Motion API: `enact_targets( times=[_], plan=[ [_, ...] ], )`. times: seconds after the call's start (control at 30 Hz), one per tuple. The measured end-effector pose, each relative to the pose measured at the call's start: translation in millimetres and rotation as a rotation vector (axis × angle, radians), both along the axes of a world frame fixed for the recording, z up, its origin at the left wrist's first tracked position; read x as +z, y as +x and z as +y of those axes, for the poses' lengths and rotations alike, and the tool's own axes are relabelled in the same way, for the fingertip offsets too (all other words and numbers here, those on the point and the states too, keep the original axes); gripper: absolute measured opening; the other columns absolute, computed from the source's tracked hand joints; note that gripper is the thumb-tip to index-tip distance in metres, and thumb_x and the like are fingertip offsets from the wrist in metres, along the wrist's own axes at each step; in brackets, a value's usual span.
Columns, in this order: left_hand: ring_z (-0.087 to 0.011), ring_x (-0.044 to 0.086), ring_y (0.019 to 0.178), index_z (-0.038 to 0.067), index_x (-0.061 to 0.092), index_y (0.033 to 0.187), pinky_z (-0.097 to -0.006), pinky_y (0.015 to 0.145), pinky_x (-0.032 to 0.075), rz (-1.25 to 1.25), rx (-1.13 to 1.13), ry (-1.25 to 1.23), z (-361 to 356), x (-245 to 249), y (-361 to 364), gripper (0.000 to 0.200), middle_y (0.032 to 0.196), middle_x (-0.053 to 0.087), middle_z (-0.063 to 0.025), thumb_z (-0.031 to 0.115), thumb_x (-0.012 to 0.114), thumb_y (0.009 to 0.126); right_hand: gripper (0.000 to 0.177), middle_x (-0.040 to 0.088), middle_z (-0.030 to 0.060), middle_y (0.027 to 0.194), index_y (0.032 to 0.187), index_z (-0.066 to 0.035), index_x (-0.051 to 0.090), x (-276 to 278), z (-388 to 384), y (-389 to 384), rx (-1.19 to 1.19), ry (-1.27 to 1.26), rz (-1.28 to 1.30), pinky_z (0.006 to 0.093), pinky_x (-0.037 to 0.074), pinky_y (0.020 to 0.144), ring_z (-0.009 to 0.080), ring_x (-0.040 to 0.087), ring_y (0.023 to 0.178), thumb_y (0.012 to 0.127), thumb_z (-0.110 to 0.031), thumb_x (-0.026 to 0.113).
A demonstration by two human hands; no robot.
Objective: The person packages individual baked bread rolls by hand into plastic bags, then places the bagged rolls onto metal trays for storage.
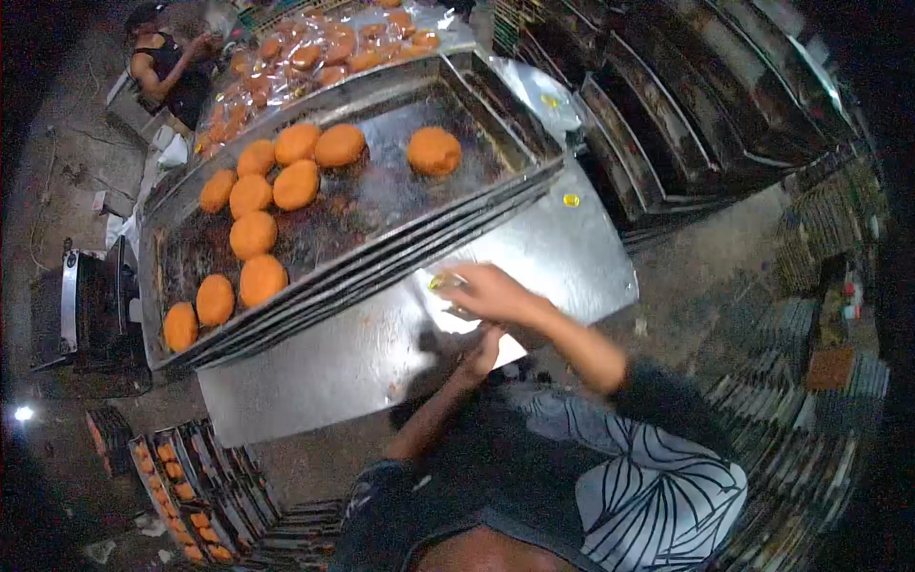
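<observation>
My right hand [488,292] is over the steel table [315,400], its fingers curled and a little blurred. A small yellow-green piece [437,282] shows at its fingertips; I cannot make out what it belongs to. Just below, close to the table's near edge, is my left hand [483,353]. Its fingers are partly hidden under the right hand, so its grip does not show. Beyond both hands stands a stack of dark metal trays [381,250]. Several round orange-brown buns [254,234] lie in the top tray, mostly on its left side, with a single bun [434,152] farther right.
Clear plastic bags of buns [315,48] are piled behind the trays. A round yellow label [571,200] lies on the table at right. Large dark trays [686,105] stand at upper right, racks of buns [181,496] at lower left. Another person [164,67] sits at upper left.
</observation>
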State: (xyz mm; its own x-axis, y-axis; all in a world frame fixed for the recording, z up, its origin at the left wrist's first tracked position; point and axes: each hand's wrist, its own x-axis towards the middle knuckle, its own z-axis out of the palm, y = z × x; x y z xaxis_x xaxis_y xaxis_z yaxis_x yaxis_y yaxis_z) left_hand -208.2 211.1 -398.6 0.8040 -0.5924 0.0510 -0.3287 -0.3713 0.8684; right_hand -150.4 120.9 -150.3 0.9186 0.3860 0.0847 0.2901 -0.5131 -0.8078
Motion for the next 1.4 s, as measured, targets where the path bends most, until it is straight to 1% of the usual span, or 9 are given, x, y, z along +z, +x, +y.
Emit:
enact_targets(
  times=[0.3, 0.4, 0.5, 0.73, 1.03, 1.13, 1.23, 1.3, 1.4],
  plan=[
    [-0.0157, 0.054, 0.080, 0.000, 0.058, 0.088, -0.0297, 0.072, 0.043, 0.509, -0.088, -0.196, 27.7, 130.4, 24.8, 0.022, 0.087, 0.059, -0.0086, 0.019, 0.059, 0.078, 0.026, 0.057, 0.0095, 0.088, 0.095, -0.002, 0.057, -125.2, -51.9, -88.7, 0.058, 0.268, 0.259, 0.0313, 0.042, 0.074, 0.0172, 0.052, 0.084, 0.080, -0.023, 0.055],
    [-0.0133, 0.055, 0.070, 0.000, 0.059, 0.081, -0.0277, 0.065, 0.045, 0.670, 0.057, -0.226, 23.1, 146.3, 23.1, 0.017, 0.075, 0.059, -0.0075, 0.016, 0.061, 0.075, 0.020, 0.058, 0.0164, 0.080, 0.082, -0.001, 0.049, -112.8, -36.6, -109.1, -0.781, 0.867, 0.896, 0.0355, 0.044, 0.070, 0.0206, 0.056, 0.076, 0.085, -0.021, 0.047],
    [-0.0121, 0.054, 0.064, -0.001, 0.057, 0.073, -0.0260, 0.059, 0.045, 0.477, 0.139, -0.202, 17.9, 160.0, 9.6, 0.016, 0.068, 0.057, -0.0062, 0.014, 0.062, 0.075, 0.017, 0.055, 0.0180, 0.065, 0.085, -0.004, 0.042, -85.1, -17.1, -116.7, -0.645, -0.010, 0.206, 0.0438, 0.041, 0.052, 0.0346, 0.057, 0.061, 0.088, -0.020, 0.039],
    [-0.0126, 0.056, 0.063, -0.006, 0.039, 0.104, -0.0215, 0.059, 0.046, 0.868, 0.166, -0.548, 67.4, 165.0, 30.7, 0.038, 0.068, 0.058, -0.0087, 0.001, 0.058, 0.072, 0.017, 0.053, 0.0158, 0.054, 0.089, -0.002, 0.033, -44.0, 18.3, -92.0, -0.554, 0.072, 0.217, 0.0387, 0.042, 0.045, 0.0309, 0.055, 0.048, 0.088, -0.018, 0.038],
    [-0.0141, 0.052, 0.057, 0.004, 0.064, 0.073, -0.0236, 0.052, 0.041, -0.252, 0.423, -0.372, 81.3, 242.0, 25.2, 0.006, 0.064, 0.053, -0.0073, 0.002, 0.062, 0.067, 0.034, 0.059, 0.0159, 0.076, 0.110, 0.000, 0.044, -34.9, 32.9, -48.0, 0.135, -0.377, -0.006, 0.0342, 0.046, 0.056, 0.0253, 0.058, 0.063, 0.079, -0.011, 0.050],
    [-0.0147, 0.051, 0.063, 0.003, 0.061, 0.086, -0.0259, 0.057, 0.041, -0.318, 0.350, -0.415, 83.7, 249.0, 27.4, 0.015, 0.072, 0.054, -0.0066, 0.005, 0.060, 0.071, 0.037, 0.058, 0.0094, 0.097, 0.117, -0.007, 0.043, 31.3, 50.1, -0.6, -0.343, 1.454, 0.647, 0.0331, 0.046, 0.072, 0.0218, 0.056, 0.087, 0.084, -0.023, 0.049],
    [-0.0170, 0.054, 0.073, 0.002, 0.050, 0.100, -0.0282, 0.070, 0.044, 0.380, 0.792, -1.374, 84.1, 277.5, 57.6, 0.022, 0.080, 0.054, -0.0051, 0.005, 0.055, 0.079, 0.041, 0.052, 0.0099, 0.111, 0.124, -0.010, 0.036, 75.0, 99.2, -0.7, -0.007, 1.943, 0.594, 0.0326, 0.045, 0.079, 0.0227, 0.054, 0.094, 0.087, -0.026, 0.044],
    [-0.0186, 0.054, 0.078, 0.002, 0.047, 0.104, -0.0312, 0.076, 0.045, 0.741, 0.398, -1.383, 149.0, 287.5, 74.2, 0.025, 0.087, 0.054, -0.0055, 0.010, 0.054, 0.081, 0.049, 0.051, 0.0149, 0.113, 0.128, -0.008, 0.030, 23.6, 119.0, 4.4, 0.078, 1.439, 0.958, 0.0370, 0.041, 0.086, 0.0274, 0.053, 0.097, 0.085, -0.026, 0.046],
    [-0.0183, 0.054, 0.084, 0.003, 0.048, 0.107, -0.0357, 0.074, 0.046, 0.458, 0.733, -1.475, 182.7, 277.1, 84.7, 0.026, 0.099, 0.053, -0.0070, 0.014, 0.051, 0.083, 0.073, 0.043, 0.0301, 0.114, 0.128, 0.004, 0.020, 33.2, 76.2, 90.6, -0.228, -0.170, -0.443, 0.0348, 0.037, 0.091, 0.0325, 0.047, 0.106, 0.078, -0.037, 0.055]
  ],
)
